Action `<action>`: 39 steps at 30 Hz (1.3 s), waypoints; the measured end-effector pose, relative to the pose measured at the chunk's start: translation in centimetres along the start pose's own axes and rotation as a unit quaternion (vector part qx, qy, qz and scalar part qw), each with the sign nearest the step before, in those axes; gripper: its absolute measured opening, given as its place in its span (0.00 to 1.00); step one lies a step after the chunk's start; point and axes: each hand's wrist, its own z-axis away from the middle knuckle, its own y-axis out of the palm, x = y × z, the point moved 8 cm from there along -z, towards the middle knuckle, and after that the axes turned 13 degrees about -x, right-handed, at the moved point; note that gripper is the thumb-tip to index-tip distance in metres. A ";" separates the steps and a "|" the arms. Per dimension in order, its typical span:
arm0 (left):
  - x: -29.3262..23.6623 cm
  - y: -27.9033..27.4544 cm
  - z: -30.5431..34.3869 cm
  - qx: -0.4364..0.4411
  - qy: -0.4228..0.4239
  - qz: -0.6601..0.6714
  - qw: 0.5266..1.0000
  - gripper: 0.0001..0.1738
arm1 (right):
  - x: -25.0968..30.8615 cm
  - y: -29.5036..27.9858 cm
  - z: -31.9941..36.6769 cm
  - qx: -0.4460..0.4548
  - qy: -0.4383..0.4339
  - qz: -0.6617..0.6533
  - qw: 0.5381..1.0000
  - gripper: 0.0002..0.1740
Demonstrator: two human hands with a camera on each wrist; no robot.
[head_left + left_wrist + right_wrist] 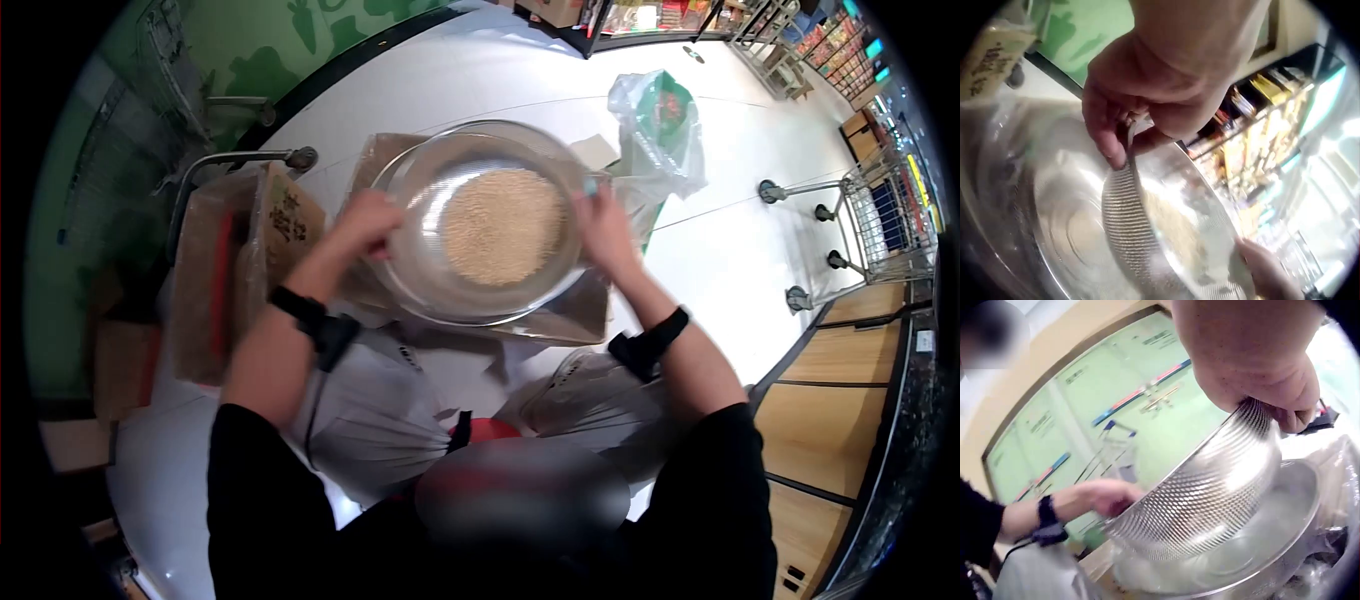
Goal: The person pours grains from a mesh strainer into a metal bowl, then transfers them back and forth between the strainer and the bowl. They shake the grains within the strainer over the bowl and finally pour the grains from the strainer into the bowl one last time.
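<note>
perforated metal strainer [420, 240], pale grains [505, 225] pooled inside, tilted above a wide metal basin [1297, 494]

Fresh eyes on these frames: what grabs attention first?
The shiny perforated sieve at centre, with a heap of pale tan grains in it, gripped at opposite sides of its rim by the left hand and right hand. Next, the metal bowl beneath it, then the green wall with darker green shapes, upper left in the head view.
</note>
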 end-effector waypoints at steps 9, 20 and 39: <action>-2.2 4.5 3.2 0.074 0.016 0.030 0.997 0.13 | -5.8 -1.8 -3.4 0.050 0.093 0.012 0.994 0.16; 0.6 0.5 3.3 0.069 -0.047 -0.003 0.997 0.09 | -4.6 0.0 4.3 0.181 0.153 0.021 0.971 0.20; -4.9 -2.3 0.8 -0.277 0.252 -0.019 0.927 0.21 | 0.7 -0.9 -0.7 0.040 0.040 -0.002 0.998 0.15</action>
